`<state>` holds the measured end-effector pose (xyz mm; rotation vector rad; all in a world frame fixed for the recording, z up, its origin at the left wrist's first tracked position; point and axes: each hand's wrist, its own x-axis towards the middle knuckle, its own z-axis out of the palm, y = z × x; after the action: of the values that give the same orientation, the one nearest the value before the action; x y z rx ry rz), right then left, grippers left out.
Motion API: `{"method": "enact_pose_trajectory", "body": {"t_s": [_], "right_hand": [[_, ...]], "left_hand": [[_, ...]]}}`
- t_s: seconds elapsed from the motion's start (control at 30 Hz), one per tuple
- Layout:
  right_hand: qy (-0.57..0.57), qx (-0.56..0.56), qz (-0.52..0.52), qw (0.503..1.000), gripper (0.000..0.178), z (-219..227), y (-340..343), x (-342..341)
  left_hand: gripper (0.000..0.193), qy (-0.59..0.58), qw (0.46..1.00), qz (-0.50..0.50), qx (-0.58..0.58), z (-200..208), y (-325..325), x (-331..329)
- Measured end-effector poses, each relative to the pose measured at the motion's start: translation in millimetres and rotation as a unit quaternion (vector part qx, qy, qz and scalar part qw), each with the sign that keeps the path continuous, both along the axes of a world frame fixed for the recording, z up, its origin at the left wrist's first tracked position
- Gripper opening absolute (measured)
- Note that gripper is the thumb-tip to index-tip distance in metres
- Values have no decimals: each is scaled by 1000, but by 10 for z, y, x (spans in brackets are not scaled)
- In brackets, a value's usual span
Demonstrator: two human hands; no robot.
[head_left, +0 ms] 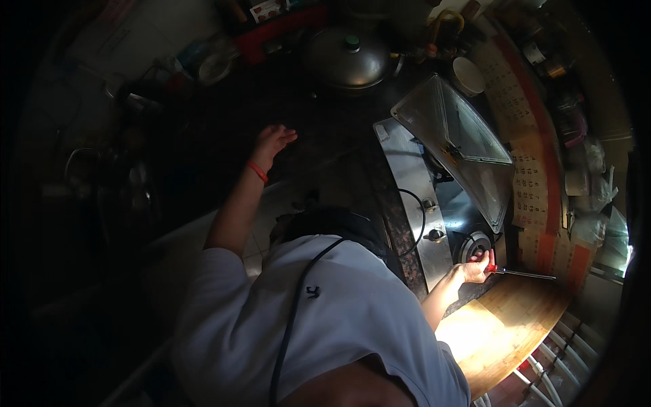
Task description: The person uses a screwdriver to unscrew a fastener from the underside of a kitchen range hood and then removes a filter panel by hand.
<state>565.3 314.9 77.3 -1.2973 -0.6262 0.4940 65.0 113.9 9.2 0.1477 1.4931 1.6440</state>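
Note:
My right hand point(478, 268) is closed around the red handle of a screwdriver point(525, 274), whose long metal shaft points to the right. It hovers by the near burner point(476, 247) of a steel gas stove point(407, 176). On the stove's front strip are two dark knobs point(435, 235). A framed, see-through panel point(454, 146) stands tilted over the stove's far part. My left hand point(273, 142), a red band at its wrist, is raised over the dark counter with its fingers stretched out, holding nothing.
A lidded metal wok point(349, 60) stands at the back, near a red box point(281, 34). Calendar sheets point(532, 169) line the right side. A wooden board point(505, 332) lies near right, white pipes point(563, 349) beside it. A black cable point(295, 305) hangs over my shirt.

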Motion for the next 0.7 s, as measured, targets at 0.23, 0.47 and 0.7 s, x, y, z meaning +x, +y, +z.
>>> {"method": "enact_pose_trajectory", "body": {"t_s": [0.23,0.47,0.7], "right_hand": [[-173,29,66,982,15,187,-221,-342],[-267,5,132,955,16,251,-581,-777],[-290,-7,130,948,13,160,-767,-1062]], "left_hand": [[17,67,993,23,-97,-96,150,-383],[17,76,993,25,-83,-650,548,-1055],[8,117,985,112,-66,-1116,808,-1887]]}}
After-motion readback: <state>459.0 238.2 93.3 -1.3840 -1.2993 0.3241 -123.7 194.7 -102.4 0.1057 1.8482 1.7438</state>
